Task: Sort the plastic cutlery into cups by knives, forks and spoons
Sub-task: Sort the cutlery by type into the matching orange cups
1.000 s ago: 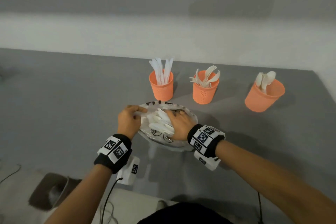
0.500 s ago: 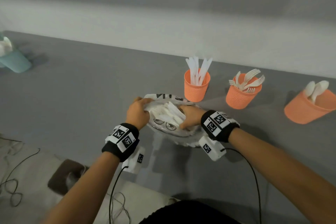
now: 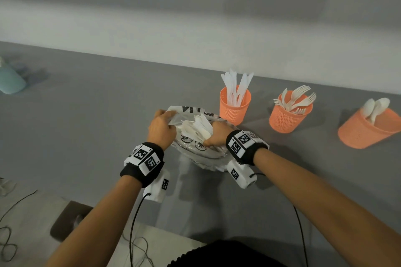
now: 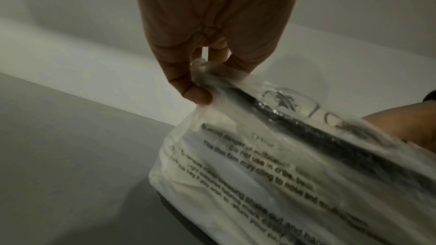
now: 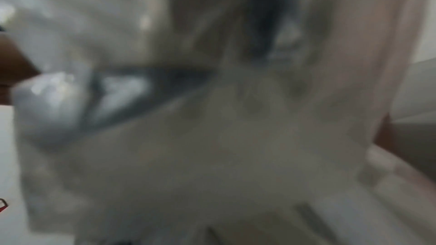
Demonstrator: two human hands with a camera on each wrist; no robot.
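Note:
A clear plastic bag [image 3: 195, 147] with black print hangs between my hands, just above the grey table [image 3: 86, 128]. My left hand [image 3: 161, 129] pinches the bag's edge [image 4: 205, 74] between thumb and fingers. My right hand [image 3: 217, 134] is curled round a bundle of white cutlery [image 3: 195, 125] at the bag's mouth. Behind stand three orange cups: knives [image 3: 235, 106], forks [image 3: 289, 118] and, far right, tilted, spoons [image 3: 366, 130]. The right wrist view is blurred, with bag plastic [image 5: 212, 137] over the lens.
A teal cup [image 3: 10, 81] sits at the table's far left. A pale wall [image 3: 195, 34] runs along the table's back edge. Cables [image 3: 134, 223] hang from both wrist cameras down past the table's near edge.
My right hand went from lying flat on the cutlery to curling round the bundle. The bag has come up off the table between both hands. The head view has swung left.

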